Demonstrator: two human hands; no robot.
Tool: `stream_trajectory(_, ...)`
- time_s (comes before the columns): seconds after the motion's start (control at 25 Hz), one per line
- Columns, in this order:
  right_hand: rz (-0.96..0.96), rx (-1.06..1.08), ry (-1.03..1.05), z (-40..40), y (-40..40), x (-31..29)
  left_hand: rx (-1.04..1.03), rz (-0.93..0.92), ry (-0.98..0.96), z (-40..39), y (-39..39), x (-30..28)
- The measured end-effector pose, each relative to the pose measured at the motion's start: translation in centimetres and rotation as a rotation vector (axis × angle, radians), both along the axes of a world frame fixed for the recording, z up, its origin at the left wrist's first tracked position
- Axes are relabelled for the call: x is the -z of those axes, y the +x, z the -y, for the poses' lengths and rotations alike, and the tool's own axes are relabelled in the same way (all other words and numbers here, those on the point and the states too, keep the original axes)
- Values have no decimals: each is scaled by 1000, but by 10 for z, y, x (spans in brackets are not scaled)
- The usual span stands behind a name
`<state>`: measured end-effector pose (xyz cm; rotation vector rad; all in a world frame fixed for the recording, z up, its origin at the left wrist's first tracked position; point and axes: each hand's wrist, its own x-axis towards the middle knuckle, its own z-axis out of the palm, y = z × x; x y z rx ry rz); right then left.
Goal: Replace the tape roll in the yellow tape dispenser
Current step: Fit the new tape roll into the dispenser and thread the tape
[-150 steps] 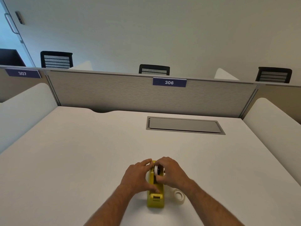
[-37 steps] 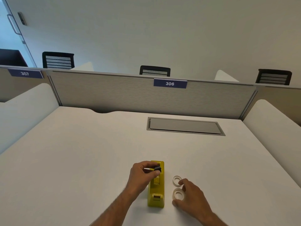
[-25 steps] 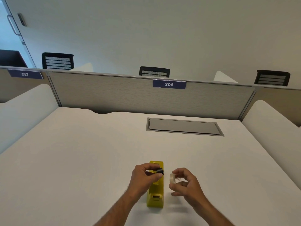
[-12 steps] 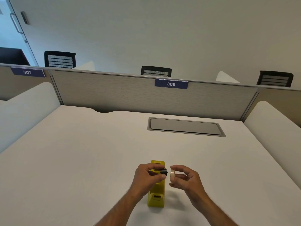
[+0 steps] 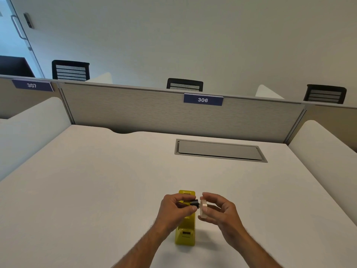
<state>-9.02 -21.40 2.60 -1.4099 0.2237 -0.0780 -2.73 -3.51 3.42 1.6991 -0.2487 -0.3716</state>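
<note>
The yellow tape dispenser [image 5: 185, 232] stands on the white desk [image 5: 96, 190], lengthwise toward me, with no roll in its cradle. Above it, my left hand [image 5: 174, 210] pinches a small black spindle [image 5: 194, 203] that points to the right. My right hand [image 5: 220, 211] holds a white tape roll [image 5: 203, 207] upright by its rim, its flat face turned to the spindle's tip and almost touching it. The second roll seen earlier on the desk is hidden behind my right hand.
A grey cable hatch [image 5: 220, 150] is set into the desk farther back. A grey partition [image 5: 154, 113] labelled 306 closes the far edge, with white side screens [image 5: 318, 144] left and right. Black chair backs show beyond the partition.
My right hand picked a tape roll off the desk, lifted it and brought it left to the spindle in my left hand. The gap between roll and spindle has nearly closed.
</note>
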Motion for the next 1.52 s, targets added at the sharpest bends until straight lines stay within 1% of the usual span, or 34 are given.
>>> stream_trajectory(0.2, -2, -2, -61, 1, 0, 2, 8, -2, -2, -1, -1, 0)
stream_trajectory(0.4, -12, -22, -1, 2, 0, 3, 6, 8, 16, -1, -3, -1)
stream_trajectory(0.72, 35, -39, -14, 2, -1, 2, 22, 17, 57, 2, -4, -2)
stream_trajectory(0.84, 53, -78, 15, 2, -1, 1, 38, 36, 41, 1, -5, -3)
stream_trajectory(1.0, 52, -87, 15, 2, 0, 1, 30, 33, 28, 0, -4, -4)
stream_trajectory(1.2, 48, -107, 21, 0, 0, 1, 71, 36, 17, -2, -3, -6)
stream_trajectory(1.52, 30, -68, 65, -4, -1, -3, 45, 10, -56, -1, -2, -3)
